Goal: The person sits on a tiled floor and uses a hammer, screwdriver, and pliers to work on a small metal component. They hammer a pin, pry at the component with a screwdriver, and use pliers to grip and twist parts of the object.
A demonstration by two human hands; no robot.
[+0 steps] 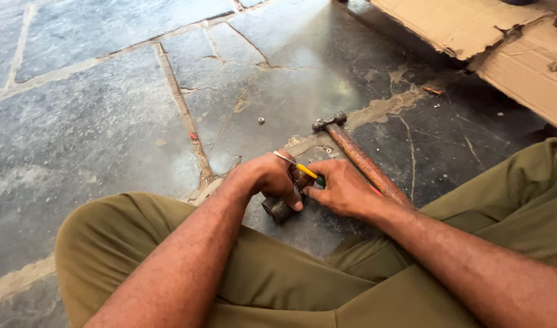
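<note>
While gripping a dark metal cylinder and yellow-handled tool: both hands; torn brown cardboard top-right.

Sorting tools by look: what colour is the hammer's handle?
Rusty reddish-brown; the hammer handle shows best in the head view, beside the right hand.

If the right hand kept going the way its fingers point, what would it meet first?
Its fingers point left, so the right hand would likely first meet the dark metal cylinder and the left hand on it, almost touching already.

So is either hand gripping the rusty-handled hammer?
No: the rusty-handled hammer lies on the stone floor, while both hands work at a dark metal cylinder.
</note>
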